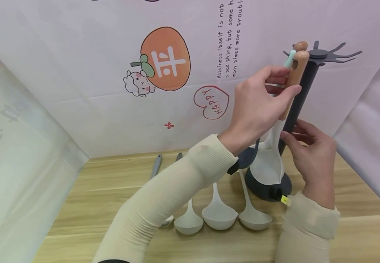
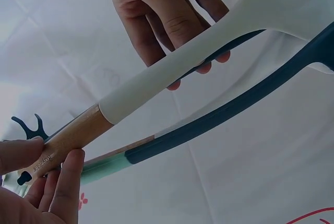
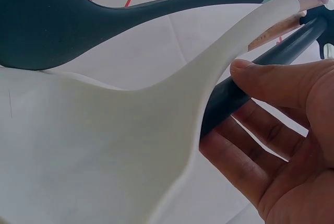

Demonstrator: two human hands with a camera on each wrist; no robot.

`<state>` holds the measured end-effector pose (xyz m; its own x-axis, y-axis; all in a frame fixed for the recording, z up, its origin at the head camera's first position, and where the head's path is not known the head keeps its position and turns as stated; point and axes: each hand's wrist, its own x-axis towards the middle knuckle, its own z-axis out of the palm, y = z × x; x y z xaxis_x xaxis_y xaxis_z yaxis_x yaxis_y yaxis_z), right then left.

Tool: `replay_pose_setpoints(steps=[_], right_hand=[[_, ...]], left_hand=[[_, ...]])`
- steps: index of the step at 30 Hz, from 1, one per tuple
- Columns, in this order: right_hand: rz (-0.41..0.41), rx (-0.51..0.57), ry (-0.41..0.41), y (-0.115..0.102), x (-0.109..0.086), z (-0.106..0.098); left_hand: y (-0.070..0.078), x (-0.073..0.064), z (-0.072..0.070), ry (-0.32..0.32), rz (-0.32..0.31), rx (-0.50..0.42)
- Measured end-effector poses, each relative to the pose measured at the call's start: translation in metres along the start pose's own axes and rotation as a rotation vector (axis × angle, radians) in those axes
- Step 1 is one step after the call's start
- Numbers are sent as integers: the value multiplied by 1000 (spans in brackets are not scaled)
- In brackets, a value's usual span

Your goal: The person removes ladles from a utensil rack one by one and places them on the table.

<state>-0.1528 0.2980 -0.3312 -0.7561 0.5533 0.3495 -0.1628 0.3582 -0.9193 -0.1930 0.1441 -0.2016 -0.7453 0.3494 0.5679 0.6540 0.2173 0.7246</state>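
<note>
My left hand (image 1: 257,104) pinches the wooden handle of a white spatula (image 1: 267,166) near the top of a dark utensil stand (image 1: 300,95). The spatula's broad head hangs down by the stand's round base, and its white neck (image 2: 162,80) shows in the left wrist view. Lower on the pole, my right hand (image 1: 316,157) holds the stand, thumb in front and fingers behind. Beside the spatula hangs a dark blue utensil (image 3: 47,20) with a mint handle (image 1: 289,59); its head is partly hidden. Another wooden handle end (image 1: 300,45) shows behind.
Three pale ladles, a left one (image 1: 188,223), a middle one (image 1: 220,215) and a right one (image 1: 255,218), lie on the wooden table (image 1: 87,204). Grey handles (image 1: 157,166) lie behind my left sleeve. Printed white cloth (image 1: 94,120) stands behind, and the stand's bare hooks (image 1: 341,54) point right.
</note>
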Motion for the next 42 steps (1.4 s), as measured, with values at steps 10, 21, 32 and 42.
replay_pose_setpoints(steps=[10, 21, 32, 42], right_hand=[[11, -15, 5, -2, 0, -1], [38, -37, -2, -2, -2, -1], [37, -33, -9, -1, -2, -1], [47, -95, -23, -3, -1, -2]], left_hand=[[3, 2, 1, -3, 9, 5], [5, 3, -1, -5, 11, 8], [7, 3, -7, 24, 14, -6], [4, -6, -14, 46, 29, -66]])
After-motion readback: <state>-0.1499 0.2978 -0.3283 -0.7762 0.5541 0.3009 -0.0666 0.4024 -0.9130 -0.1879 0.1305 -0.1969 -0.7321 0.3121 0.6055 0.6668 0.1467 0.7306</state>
